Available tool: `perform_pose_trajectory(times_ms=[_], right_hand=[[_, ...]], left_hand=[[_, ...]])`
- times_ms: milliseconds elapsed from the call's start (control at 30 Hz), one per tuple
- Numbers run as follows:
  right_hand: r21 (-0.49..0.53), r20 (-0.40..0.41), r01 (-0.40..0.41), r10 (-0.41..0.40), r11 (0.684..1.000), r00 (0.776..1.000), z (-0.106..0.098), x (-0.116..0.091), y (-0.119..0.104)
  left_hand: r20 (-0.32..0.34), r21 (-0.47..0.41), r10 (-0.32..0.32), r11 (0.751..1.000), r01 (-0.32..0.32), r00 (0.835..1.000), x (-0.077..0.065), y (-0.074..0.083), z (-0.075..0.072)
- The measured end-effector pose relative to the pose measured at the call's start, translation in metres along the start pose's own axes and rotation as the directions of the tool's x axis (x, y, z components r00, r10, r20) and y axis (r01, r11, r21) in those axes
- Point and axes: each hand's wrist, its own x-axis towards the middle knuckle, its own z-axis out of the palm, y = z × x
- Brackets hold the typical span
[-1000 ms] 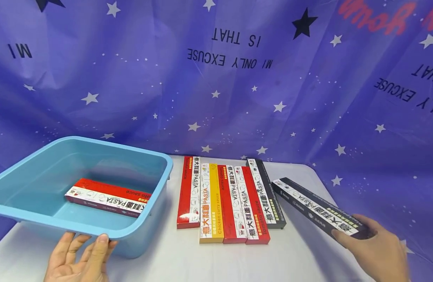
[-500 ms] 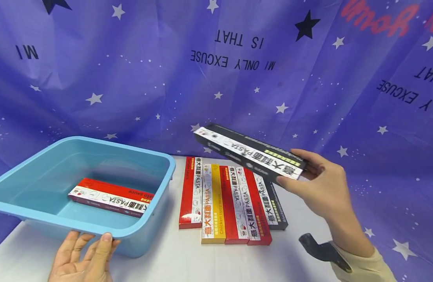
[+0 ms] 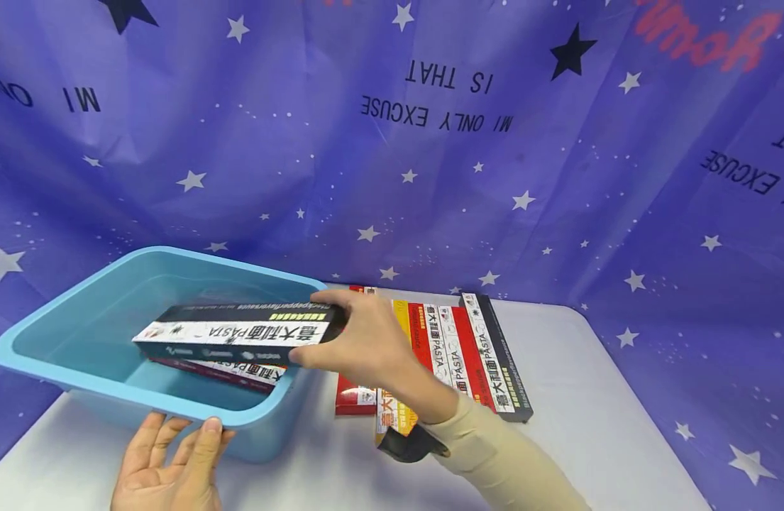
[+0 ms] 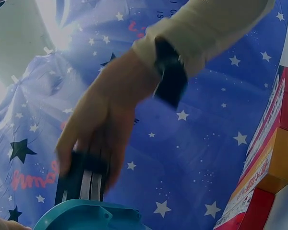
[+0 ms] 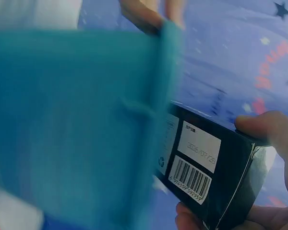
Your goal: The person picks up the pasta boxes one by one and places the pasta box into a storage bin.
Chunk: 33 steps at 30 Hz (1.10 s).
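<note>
My right hand (image 3: 372, 348) grips one end of a black pasta box (image 3: 232, 332), which hangs over the blue basin (image 3: 104, 372) with its far end inside the rim. Beneath it, partly covered, a red pasta box (image 3: 251, 375) lies on the basin floor. My left hand (image 3: 171, 458) holds the basin's near rim, thumb and fingertips against the edge. In the right wrist view, thumb and fingers pinch the black box (image 5: 197, 163) by its end, and its barcode side shows. The left wrist view has the right hand (image 4: 96, 124) above the basin rim (image 4: 81, 206).
Right of the basin, several pasta boxes lie side by side on the white table (image 3: 583, 426): red (image 3: 355, 401), yellow (image 3: 401, 419), more red (image 3: 471, 348) and a black one (image 3: 497, 355). My right forearm hides part of them. A purple star-printed cloth (image 3: 430, 177) hangs behind.
My right hand has carried the black pasta box leftward from the table's right side, across the row, to over the basin. The left hand keeps its hold on the rim.
</note>
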Motion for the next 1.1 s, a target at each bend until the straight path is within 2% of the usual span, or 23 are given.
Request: perform_pose_trajectory(times_ms=[67,133,200,300,367,433,467,600,667,733,833,900,967,1100], right_hand=[[-0.089,0.024,0.035,-0.033,0.995,0.999,0.022,0.007,-0.005],[-0.193,0.042,0.081,-0.075,0.978,0.996,0.041,0.013,-0.009],[-0.293,0.064,0.126,-0.112,0.948,0.992,0.055,0.019,-0.014],[-0.407,0.104,0.189,-0.16,0.894,0.982,0.07,0.027,-0.021],[-0.465,0.136,0.218,-0.174,0.858,0.975,0.078,0.03,-0.025],[-0.49,0.166,0.237,-0.176,0.839,0.97,0.083,0.03,-0.027],[-0.492,0.177,0.239,-0.173,0.837,0.969,0.085,0.03,-0.027],[-0.432,0.191,0.219,-0.149,0.875,0.97,0.09,0.026,-0.027],[-0.425,0.193,0.204,-0.132,0.882,0.972,0.092,0.024,-0.027],[-0.471,0.21,0.192,-0.101,0.861,0.972,0.092,0.023,-0.028],[-0.552,0.228,0.191,-0.073,0.812,0.971,0.092,0.021,-0.03],[-0.569,0.234,0.2,-0.077,0.798,0.969,0.089,0.018,-0.03],[-0.53,0.233,0.226,-0.115,0.818,0.966,0.081,0.014,-0.026],[-0.373,0.205,0.262,-0.196,0.89,0.959,0.054,-0.002,-0.011]], left_hand=[[0.003,0.007,0.009,1.0,-0.009,1.0,-0.001,0.0,0.0],[0.008,0.031,0.005,1.0,-0.005,1.0,-0.001,0.0,0.0],[0.014,0.053,-0.003,0.999,0.002,1.0,-0.002,0.0,0.0],[0.016,0.036,-0.003,0.999,0.003,1.0,-0.002,0.001,-0.001],[0.015,0.003,0.003,1.0,-0.003,1.0,-0.002,0.001,-0.002],[0.019,-0.016,0.002,1.0,-0.002,1.0,-0.003,0.001,-0.002],[0.024,-0.02,0.002,1.0,-0.002,1.0,-0.003,0.001,-0.002],[0.039,-0.034,-0.007,0.999,0.008,0.999,-0.003,0.001,-0.003],[0.045,-0.05,-0.006,0.999,0.009,0.999,-0.004,0.001,-0.004],[0.047,-0.068,0.002,0.998,0.001,0.999,-0.004,0.001,-0.004],[0.041,-0.085,0.02,0.996,-0.016,0.999,-0.004,0.0,-0.004],[0.04,-0.075,0.026,0.997,-0.022,0.999,-0.005,0.0,-0.004],[0.043,-0.061,0.024,0.998,-0.021,0.999,-0.004,0.0,-0.004],[0.045,-0.04,0.022,0.999,-0.02,0.999,-0.003,0.0,-0.006]])
